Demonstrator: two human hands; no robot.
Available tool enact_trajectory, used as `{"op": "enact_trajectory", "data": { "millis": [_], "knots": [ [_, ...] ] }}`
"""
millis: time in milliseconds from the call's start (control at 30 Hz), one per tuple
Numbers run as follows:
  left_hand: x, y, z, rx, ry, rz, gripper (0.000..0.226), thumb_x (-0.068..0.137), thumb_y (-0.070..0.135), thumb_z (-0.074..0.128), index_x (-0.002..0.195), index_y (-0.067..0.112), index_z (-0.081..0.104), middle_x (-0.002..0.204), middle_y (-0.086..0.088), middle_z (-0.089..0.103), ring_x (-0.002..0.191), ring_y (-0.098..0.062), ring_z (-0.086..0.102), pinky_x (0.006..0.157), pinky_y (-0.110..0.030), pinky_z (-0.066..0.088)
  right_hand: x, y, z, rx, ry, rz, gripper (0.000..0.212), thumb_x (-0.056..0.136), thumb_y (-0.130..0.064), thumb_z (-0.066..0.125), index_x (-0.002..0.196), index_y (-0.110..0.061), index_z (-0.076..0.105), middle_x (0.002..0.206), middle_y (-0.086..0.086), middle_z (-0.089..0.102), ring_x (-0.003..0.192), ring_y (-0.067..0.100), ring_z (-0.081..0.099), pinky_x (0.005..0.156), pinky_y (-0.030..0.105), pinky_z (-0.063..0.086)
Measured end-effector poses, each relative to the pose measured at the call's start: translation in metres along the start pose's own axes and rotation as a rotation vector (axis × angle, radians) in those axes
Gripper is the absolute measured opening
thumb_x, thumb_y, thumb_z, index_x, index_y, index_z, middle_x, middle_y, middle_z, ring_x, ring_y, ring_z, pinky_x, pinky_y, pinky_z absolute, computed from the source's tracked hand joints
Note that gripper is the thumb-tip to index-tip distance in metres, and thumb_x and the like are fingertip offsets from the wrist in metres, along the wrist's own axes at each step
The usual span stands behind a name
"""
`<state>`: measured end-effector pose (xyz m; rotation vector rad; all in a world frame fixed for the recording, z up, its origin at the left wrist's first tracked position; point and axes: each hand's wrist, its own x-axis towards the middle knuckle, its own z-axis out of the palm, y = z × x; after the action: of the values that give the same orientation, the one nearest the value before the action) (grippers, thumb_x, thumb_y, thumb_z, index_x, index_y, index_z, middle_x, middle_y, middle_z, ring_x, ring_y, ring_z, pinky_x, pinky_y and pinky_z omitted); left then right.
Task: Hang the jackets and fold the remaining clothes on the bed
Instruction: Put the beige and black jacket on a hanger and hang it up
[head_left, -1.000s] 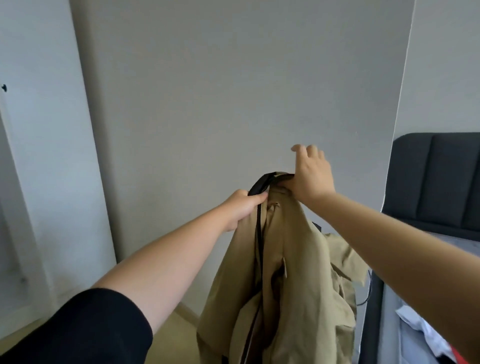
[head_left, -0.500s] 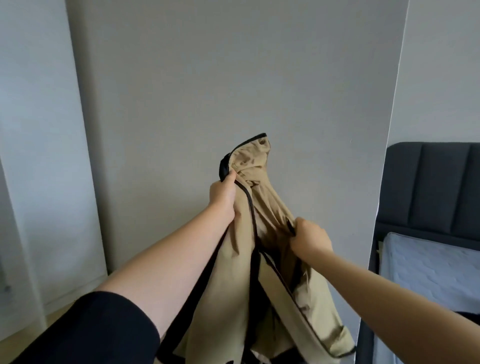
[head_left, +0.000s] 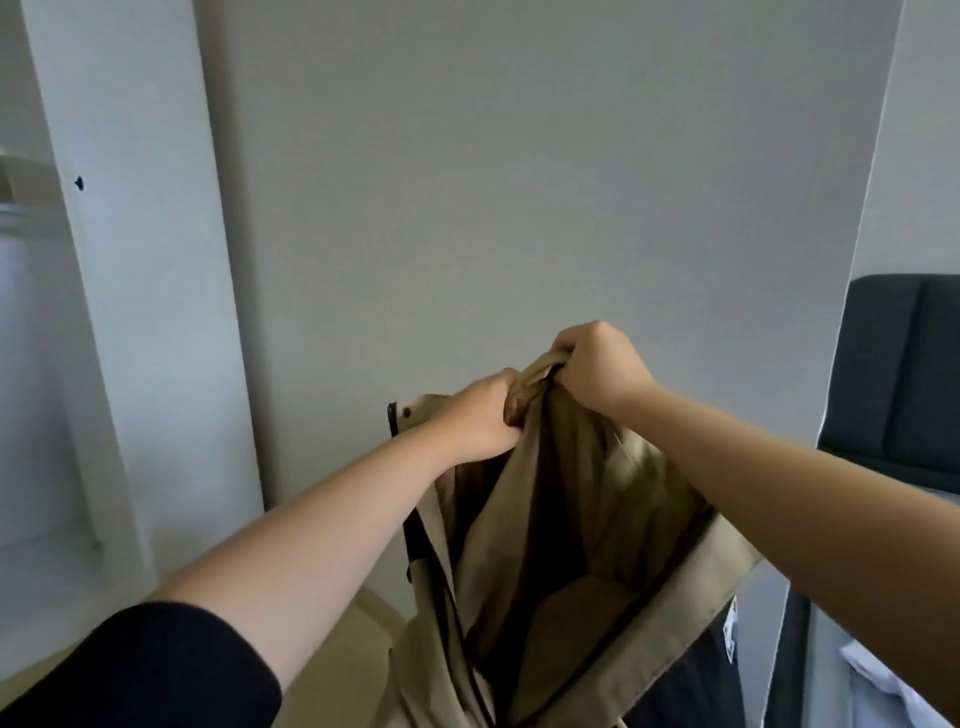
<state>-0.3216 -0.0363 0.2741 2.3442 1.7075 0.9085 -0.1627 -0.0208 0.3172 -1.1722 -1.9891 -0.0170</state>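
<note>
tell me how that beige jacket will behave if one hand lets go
Probably floppy: the beige jacket sags in loose folds below the left hand and right hand gripping its top. Likely fairly light; two bunched handfuls carry it.

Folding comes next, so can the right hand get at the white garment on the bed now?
Probably not yet: the right hand grips the tan jacket, and the white garment lies well below it.

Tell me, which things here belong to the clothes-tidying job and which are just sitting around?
Part of the job:
- beige jacket, gripped at its top by the left hand and right hand
- white cloth on the bed, probably awaiting folding

Just there:
- white cabinet on the left
- grey wall behind
</note>
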Motion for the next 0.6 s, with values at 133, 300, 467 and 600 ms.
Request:
{"op": "enact_trajectory", "data": {
  "millis": [133, 300, 467, 600],
  "knots": [
    [0.003, -0.006, 0.008, 0.034, 0.06, -0.187, 0.017, 0.083, 0.005, 0.044, 0.07, 0.014, 0.051, 0.073, -0.002, 0.057, 0.072, -0.022, 0.057, 0.058, -0.03, 0.046, -0.006, -0.001, -0.007, -0.003, 0.005, -0.101, 0.013, 0.077, -0.001, 0.053, 0.074, -0.01, 0.063, 0.077, 0.007, 0.065, 0.075, 0.026, 0.057, 0.065, 0.032, 0.046],
    [0.014, -0.015, -0.02, 0.409, 0.403, -0.2, 0.02, 0.079, 0.006, 0.049, 0.085, 0.017, 0.064, 0.087, -0.005, 0.064, 0.083, -0.029, 0.057, 0.062, -0.027, 0.036, -0.018, 0.03, -0.003, -0.487, -0.228, -0.067, 0.009, 0.084, -0.007, 0.054, 0.089, -0.015, 0.052, 0.095, 0.009, 0.058, 0.092, 0.032, 0.057, 0.069, 0.033, 0.043],
    [0.008, -0.024, -0.032, 0.719, 0.333, -0.088, 0.024, 0.077, -0.001, 0.049, 0.091, 0.015, 0.059, 0.097, -0.01, 0.066, 0.09, -0.033, 0.061, 0.063, -0.027, 0.032, -0.048, 0.055, 0.027, -0.682, -0.304, 0.151, 0.024, 0.088, -0.005, 0.042, 0.105, -0.015, 0.055, 0.107, 0.005, 0.061, 0.1, 0.027, 0.059, 0.067, 0.032, 0.041],
    [0.014, -0.027, -0.064, 0.867, 0.259, -0.212, 0.028, 0.084, 0.003, 0.048, 0.105, 0.009, 0.066, 0.106, -0.013, 0.067, 0.101, -0.033, 0.063, 0.073, -0.03, 0.045, -0.004, 0.035, 0.009, -0.678, -0.13, 0.164, 0.018, 0.088, -0.006, 0.046, 0.104, -0.011, 0.05, 0.091, 0.008, 0.061, 0.077, 0.029, 0.057, 0.057, 0.031, 0.038]
  ]
}}
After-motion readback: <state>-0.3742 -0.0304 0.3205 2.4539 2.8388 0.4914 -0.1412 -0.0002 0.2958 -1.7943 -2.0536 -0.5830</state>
